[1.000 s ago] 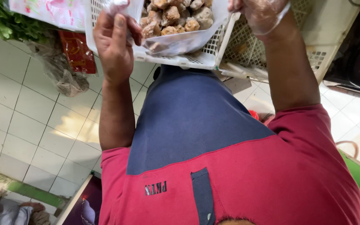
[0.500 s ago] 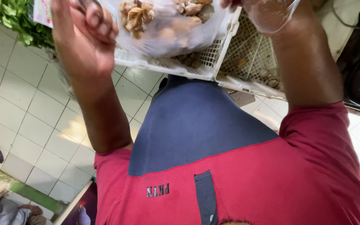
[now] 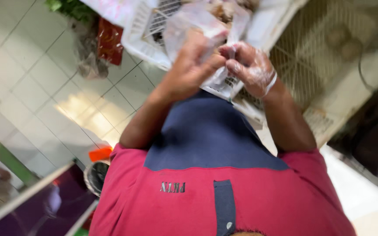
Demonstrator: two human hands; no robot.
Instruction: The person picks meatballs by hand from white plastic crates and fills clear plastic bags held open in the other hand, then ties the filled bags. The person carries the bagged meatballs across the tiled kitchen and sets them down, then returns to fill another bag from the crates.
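My left hand [image 3: 193, 65] is bare and grips the gathered top of a clear plastic bag [image 3: 189, 22] that holds brown lumpy pieces. My right hand [image 3: 248, 70], in a thin clear disposable glove, pinches the same bag's neck right beside the left hand. Both hands meet above the near rim of a white slotted plastic crate [image 3: 145, 30]. The bag's contents are blurred and partly cut off by the top edge. My red and navy shirt fills the lower half of the view.
A second pale slotted crate [image 3: 311, 65] stands to the right. Leafy greens [image 3: 73, 8] and a red packet [image 3: 109, 40] in a plastic bag lie on the white tiled floor [image 3: 44, 96] at the left. A dark purple surface [image 3: 31, 209] sits lower left.
My hands were apart, holding the bag's mouth open wide. Now they have come together in front of my chest, with the bag's top gathered between them.
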